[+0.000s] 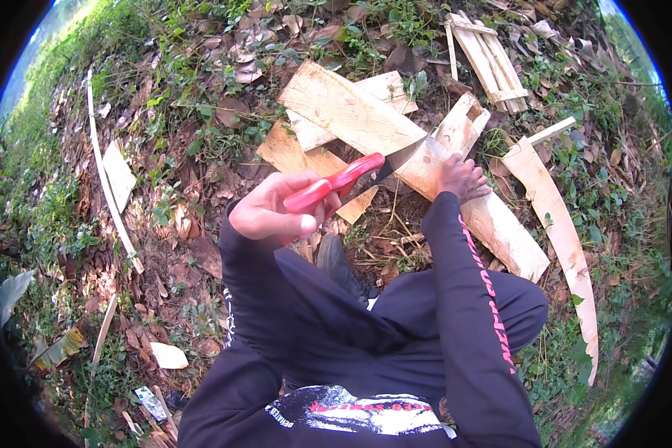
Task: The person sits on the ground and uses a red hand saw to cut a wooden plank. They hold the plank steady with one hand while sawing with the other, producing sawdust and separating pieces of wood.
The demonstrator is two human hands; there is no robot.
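My left hand (284, 207) is wrapped round the red handle of a handsaw (334, 183). Its dark blade (403, 158) slants up and right, against a long pale wooden board (351, 112). My right hand (463, 178) bears down on that board just right of the blade, fingers curled over its surface. Beneath the long board lie other cut pieces: a pale plank (389, 92) at the far side, a browner board (295, 149) to the left and a short block (461, 123) near my right hand. Whether the teeth have cut into the wood is hidden.
A slatted wooden piece (489, 63) lies at the far right. Along the right side runs a curved offcut (564, 224); a thin strip (101, 164) lies at the left. Leaves and green plants cover the ground. My shoe (340, 265) is close to the boards.
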